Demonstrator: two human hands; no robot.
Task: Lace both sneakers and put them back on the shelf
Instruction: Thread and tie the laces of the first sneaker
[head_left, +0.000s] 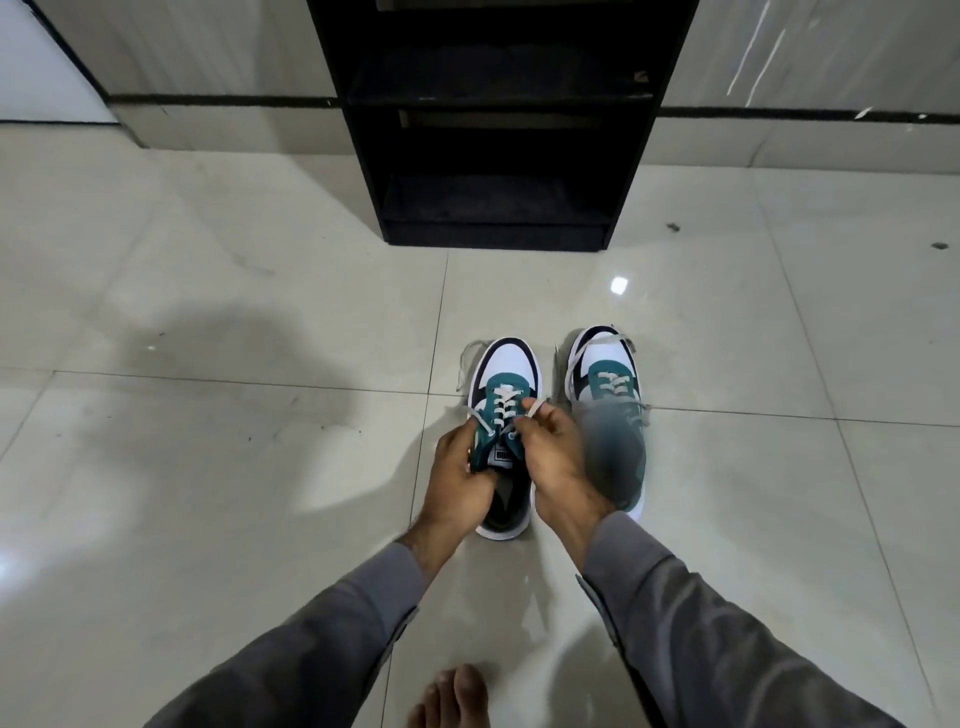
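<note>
2 teal, white and navy sneakers stand side by side on the tiled floor (260, 312) before the black shelf (498, 208). The left hand (457, 467) grips the left sneaker (506, 364) at its side; the right hand (556, 452) pinches its white lace (535, 406). The right sneaker (605, 364) has loose laces.

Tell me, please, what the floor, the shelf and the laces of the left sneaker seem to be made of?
Floor: probably glazed ceramic or stone tile; it is glossy, mirrors lamps, and shows thin grout lines.
Shelf: seemingly black painted or laminated board; flat matt panels with square edges, though the core is hidden.
Laces of the left sneaker: likely flat woven fabric, off-white and dull.
</note>
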